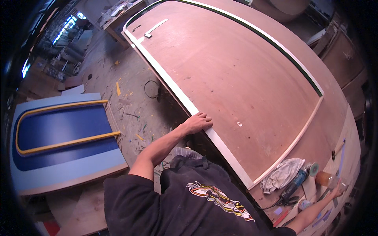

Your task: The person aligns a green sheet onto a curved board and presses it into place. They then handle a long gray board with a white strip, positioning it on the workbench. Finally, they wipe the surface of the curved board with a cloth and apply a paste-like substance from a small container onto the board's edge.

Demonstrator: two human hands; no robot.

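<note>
A large brownish-pink panel point(220, 74) lies in front of me, bordered by a white strip point(167, 80) that runs along its near side and round its far end. My left hand point(198, 122) rests on this strip midway along the near edge, fingers curled over it. Far to the right, my right hand point(337, 192) is closed round a clear plastic bottle point(327, 180) holding amber liquid, tilted onto its side. Close by the bottle are a blue angle grinder point(296, 183) with a greenish disc and a crumpled pale cloth point(281, 175).
A thin measuring square point(156, 28) lies at the panel's far left. To my left stands a blue panel point(67, 131) with yellow trim. Scraps litter the concrete floor point(130, 98). Markers and a small tub point(304, 204) sit around the grinder. A workbench point(122, 23) stands behind.
</note>
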